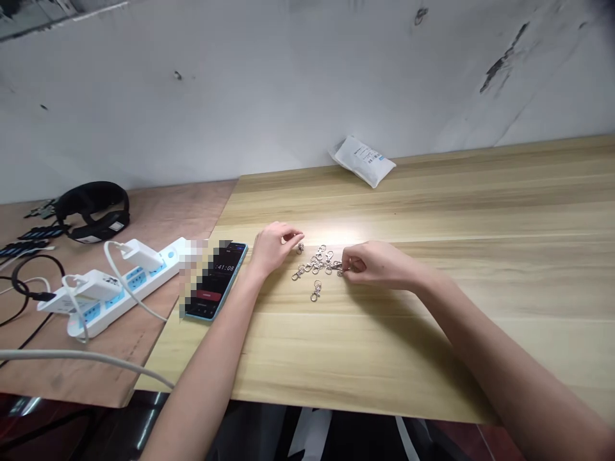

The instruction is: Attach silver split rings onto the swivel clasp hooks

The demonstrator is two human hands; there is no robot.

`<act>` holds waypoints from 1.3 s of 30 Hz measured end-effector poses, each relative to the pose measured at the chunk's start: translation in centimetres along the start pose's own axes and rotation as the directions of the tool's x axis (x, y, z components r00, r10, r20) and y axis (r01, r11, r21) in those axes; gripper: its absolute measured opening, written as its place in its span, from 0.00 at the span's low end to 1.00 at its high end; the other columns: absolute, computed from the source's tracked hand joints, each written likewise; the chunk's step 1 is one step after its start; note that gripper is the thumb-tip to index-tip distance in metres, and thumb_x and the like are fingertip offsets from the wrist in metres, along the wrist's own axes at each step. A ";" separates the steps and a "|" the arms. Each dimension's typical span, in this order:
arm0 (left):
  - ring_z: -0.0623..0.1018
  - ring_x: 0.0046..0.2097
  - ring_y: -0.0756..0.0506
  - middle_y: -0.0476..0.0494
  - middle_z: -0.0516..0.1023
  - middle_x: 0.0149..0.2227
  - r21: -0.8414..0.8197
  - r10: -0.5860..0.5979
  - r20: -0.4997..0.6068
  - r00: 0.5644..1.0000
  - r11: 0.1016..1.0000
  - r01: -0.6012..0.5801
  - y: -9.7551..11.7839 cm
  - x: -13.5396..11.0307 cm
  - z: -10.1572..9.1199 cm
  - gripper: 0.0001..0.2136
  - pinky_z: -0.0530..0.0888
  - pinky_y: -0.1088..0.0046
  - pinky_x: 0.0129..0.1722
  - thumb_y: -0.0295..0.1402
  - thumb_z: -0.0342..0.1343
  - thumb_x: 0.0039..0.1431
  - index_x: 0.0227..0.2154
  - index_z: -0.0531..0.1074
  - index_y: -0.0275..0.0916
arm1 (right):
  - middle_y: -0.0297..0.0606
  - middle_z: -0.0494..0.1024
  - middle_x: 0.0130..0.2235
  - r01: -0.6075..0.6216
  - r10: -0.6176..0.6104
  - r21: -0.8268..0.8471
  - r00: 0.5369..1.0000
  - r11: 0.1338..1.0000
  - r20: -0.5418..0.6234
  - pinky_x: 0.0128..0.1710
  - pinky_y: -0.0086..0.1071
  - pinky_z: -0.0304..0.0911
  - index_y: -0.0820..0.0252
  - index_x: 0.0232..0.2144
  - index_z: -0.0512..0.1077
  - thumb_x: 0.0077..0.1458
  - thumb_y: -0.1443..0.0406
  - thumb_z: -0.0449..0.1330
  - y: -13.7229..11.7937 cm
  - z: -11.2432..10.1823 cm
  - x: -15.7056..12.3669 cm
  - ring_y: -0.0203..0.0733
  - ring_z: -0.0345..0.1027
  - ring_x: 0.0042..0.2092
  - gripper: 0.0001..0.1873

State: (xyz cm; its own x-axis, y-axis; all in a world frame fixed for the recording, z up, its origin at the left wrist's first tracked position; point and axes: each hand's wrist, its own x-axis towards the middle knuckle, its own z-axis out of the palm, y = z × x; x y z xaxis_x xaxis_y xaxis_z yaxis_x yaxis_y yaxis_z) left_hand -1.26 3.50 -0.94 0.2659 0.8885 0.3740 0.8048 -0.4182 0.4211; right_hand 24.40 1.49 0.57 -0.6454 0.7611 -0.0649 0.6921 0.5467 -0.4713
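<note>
Several small silver swivel clasps [317, 262] lie in a loose pile on the wooden tabletop, between my two hands. One clasp [316, 291] rests a little apart, nearer to me. On the left of the pile, my left hand [275, 246] is closed, its thumb and forefinger pinching a silver swivel clasp [300, 248] at the tips. My right hand [372, 264] comes in from the other side with bent fingers pressed together on another clasp [339, 269] at the pile's right edge. Its fingers partly hide that clasp.
Left of my left forearm lies a phone [218, 282] with a timer on screen. A white power strip [139, 282] with chargers and cables occupies the brown side table, near a black headset [93, 211]. A white packet [364, 161] lies against the wall.
</note>
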 end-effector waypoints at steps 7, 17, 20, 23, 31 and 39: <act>0.75 0.35 0.47 0.47 0.80 0.32 0.004 -0.005 0.011 1.000 1.000 0.005 -0.2 0.0 0.1 0.05 0.68 0.70 0.36 0.33 0.58 0.60 0.32 0.78 0.40 | 0.32 0.74 0.26 -0.041 0.036 0.063 0.996 0.997 0.080 0.27 0.29 0.51 0.57 0.26 0.73 0.43 0.69 0.58 0.0 -0.7 -0.3 0.35 0.62 0.27 0.05; 0.76 0.37 0.46 0.47 0.81 0.34 -0.021 -0.015 0.000 1.000 1.000 0.015 -0.1 0.0 0.2 0.05 0.69 0.70 0.37 0.31 0.57 0.60 0.34 0.78 0.40 | 0.33 0.72 0.23 -0.035 0.022 0.203 0.997 0.978 0.069 0.25 0.29 0.49 0.60 0.24 0.74 0.52 0.64 0.55 0.3 -0.7 -0.2 0.34 0.59 0.25 0.10; 0.76 0.37 0.47 0.47 0.81 0.34 -0.021 -0.015 -0.007 1.000 1.000 0.015 -0.1 -0.1 0.2 0.06 0.70 0.71 0.37 0.32 0.56 0.60 0.34 0.78 0.41 | 0.34 0.72 0.23 -0.003 0.005 0.164 1.000 0.986 -0.010 0.25 0.30 0.47 0.60 0.23 0.73 0.56 0.62 0.54 0.6 -0.3 0.2 0.34 0.57 0.24 0.13; 0.76 0.36 0.47 0.47 0.81 0.34 -0.020 -0.009 -0.006 1.000 1.000 0.009 -0.1 -0.1 0.2 0.06 0.70 0.70 0.37 0.32 0.56 0.61 0.34 0.78 0.40 | 0.32 0.70 0.22 0.029 -0.018 0.101 0.994 0.994 -0.107 0.26 0.29 0.47 0.59 0.29 0.75 0.54 0.62 0.57 0.4 0.4 0.6 0.33 0.57 0.24 0.08; 0.77 0.37 0.46 0.47 0.81 0.35 -0.021 -0.014 0.009 1.000 1.000 0.015 0.0 -0.2 0.1 0.06 0.70 0.70 0.37 0.32 0.56 0.60 0.34 0.78 0.40 | 0.31 0.71 0.24 0.137 -0.133 0.134 0.990 0.981 -0.039 0.27 0.28 0.49 0.58 0.27 0.76 0.51 0.66 0.60 -0.8 1.3 0.7 0.32 0.59 0.26 0.05; 0.77 0.37 0.46 0.46 0.81 0.35 -0.037 -0.010 0.011 1.000 0.999 0.011 0.0 -0.1 0.2 0.06 0.71 0.70 0.36 0.32 0.56 0.60 0.35 0.78 0.41 | 0.35 0.73 0.28 0.075 -0.062 0.060 0.980 0.995 -0.188 0.29 0.29 0.51 0.59 0.41 0.77 0.59 0.64 0.55 -0.3 1.2 0.7 0.34 0.61 0.28 0.12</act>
State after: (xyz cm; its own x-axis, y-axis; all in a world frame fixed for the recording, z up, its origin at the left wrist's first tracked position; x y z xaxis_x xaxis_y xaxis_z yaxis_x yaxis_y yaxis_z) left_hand -1.25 3.44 -1.14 0.2634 0.8947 0.3606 0.7875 -0.4154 0.4554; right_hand 23.38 1.47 -0.40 -0.6149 0.7776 0.1314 0.6210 0.5801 -0.5271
